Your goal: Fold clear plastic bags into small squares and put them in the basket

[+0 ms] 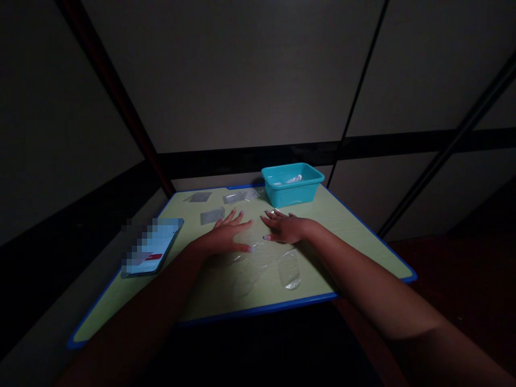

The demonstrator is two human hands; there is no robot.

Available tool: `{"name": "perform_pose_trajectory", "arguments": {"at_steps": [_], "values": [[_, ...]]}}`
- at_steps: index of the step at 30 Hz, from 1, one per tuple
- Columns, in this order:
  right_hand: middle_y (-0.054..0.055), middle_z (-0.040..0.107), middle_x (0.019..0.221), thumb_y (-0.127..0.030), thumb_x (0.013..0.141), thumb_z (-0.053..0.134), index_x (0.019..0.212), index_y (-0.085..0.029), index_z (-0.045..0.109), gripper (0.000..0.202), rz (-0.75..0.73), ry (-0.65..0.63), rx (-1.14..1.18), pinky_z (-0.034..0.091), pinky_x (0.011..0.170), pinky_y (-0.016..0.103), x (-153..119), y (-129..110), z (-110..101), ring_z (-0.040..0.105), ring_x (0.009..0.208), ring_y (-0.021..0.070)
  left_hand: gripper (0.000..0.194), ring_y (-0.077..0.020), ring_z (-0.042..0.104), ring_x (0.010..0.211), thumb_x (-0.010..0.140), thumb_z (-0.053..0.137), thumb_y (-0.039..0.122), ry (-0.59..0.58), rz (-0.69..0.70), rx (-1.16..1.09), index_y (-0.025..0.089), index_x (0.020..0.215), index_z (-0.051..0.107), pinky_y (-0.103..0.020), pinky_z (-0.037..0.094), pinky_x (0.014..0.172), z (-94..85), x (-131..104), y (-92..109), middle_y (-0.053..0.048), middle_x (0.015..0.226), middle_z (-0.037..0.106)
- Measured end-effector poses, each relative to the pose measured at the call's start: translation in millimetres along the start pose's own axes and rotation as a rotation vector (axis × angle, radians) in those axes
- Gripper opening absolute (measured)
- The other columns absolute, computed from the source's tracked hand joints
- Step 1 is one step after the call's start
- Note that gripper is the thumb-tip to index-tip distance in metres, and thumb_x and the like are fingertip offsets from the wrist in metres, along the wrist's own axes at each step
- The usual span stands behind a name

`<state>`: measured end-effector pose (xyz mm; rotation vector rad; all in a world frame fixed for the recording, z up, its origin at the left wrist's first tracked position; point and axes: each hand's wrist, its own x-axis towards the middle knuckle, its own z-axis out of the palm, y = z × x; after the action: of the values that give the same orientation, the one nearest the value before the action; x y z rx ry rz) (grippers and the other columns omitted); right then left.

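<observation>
My left hand [226, 235] lies palm down over the middle of the table, its fingers spread. Opposite it, my right hand [285, 227] is also palm down, with fingers apart and nothing visibly held. Clear, thin plastic film [250, 269] lies flat beneath and in front of the hands, its outline hard to make out. One rounded end of clear plastic [289, 271] shows nearer the table's front edge. Close to my left fingertips is a flat greyish rectangular packet [212, 216]. A shiny bit of plastic shows by my right fingertips.
The pale green table [350, 242] has a blue rim. A turquoise basket [293, 194] with crinkled clear plastic inside stands at the back right. Two more flat packets, a grey one [200, 197] and a crinkled one [241, 195], lie at the back. A lit tablet [161, 242] rests at the left edge.
</observation>
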<state>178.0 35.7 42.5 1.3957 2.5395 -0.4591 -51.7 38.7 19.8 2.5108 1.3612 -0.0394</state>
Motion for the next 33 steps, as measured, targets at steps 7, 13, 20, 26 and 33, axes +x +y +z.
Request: {"name": "perform_pose_trajectory", "arguments": {"at_steps": [7,13,20,26,33], "values": [[0.017,0.009,0.152,-0.061,0.084,0.040,0.147,-0.017,0.017,0.080,0.051,0.042,-0.013,0.023,0.107,0.053,0.0,9.2,-3.4,0.011,0.137,0.0369,0.090,-0.0391,-0.007,0.137,0.067,0.059,0.067,-0.035,-0.011,0.009,0.032,0.143,0.025,-0.062,0.008,0.103,-3.8,0.8,-5.3,-0.013,0.152,0.004],[0.017,0.023,0.149,-0.054,0.087,0.040,0.145,-0.011,0.025,0.074,0.059,0.064,-0.065,0.026,0.108,0.044,4.6,22.2,-3.2,0.023,0.135,0.0347,0.087,-0.0392,-0.005,0.138,0.068,0.061,0.064,-0.029,-0.016,0.011,0.031,0.142,0.029,-0.061,0.009,0.103,-4.0,0.5,-5.4,-0.012,0.153,0.008],[0.018,0.015,0.151,-0.056,0.086,0.042,0.146,-0.015,0.019,0.077,0.054,0.079,-0.045,0.026,0.106,0.052,1.2,15.6,-3.7,0.017,0.137,0.0335,0.055,-0.0317,0.018,0.137,0.083,0.048,0.051,0.280,0.044,-0.060,0.024,0.130,0.050,-0.050,0.018,0.107,-2.8,4.4,-9.7,-0.011,0.144,0.037],[0.010,0.014,0.152,-0.055,0.084,0.045,0.145,-0.022,0.022,0.073,-0.010,0.105,0.001,0.017,0.106,0.059,-4.9,7.1,-7.5,0.016,0.138,0.0300,0.033,-0.0155,0.055,0.070,0.086,0.040,0.045,0.498,-0.031,-0.558,0.018,0.093,0.058,-0.029,0.046,0.066,-8.7,7.1,-4.8,-0.005,0.083,0.060],[0.013,0.011,0.152,-0.052,0.083,0.050,0.146,-0.018,0.020,0.078,-0.065,0.055,0.012,0.020,0.109,0.050,1.5,11.3,-2.2,0.014,0.139,0.0289,0.048,-0.0098,0.046,0.047,0.088,0.030,0.057,0.083,-0.114,-1.127,0.017,0.079,0.054,-0.022,0.036,0.043,-9.6,2.0,6.4,-0.001,0.061,0.050]]}}
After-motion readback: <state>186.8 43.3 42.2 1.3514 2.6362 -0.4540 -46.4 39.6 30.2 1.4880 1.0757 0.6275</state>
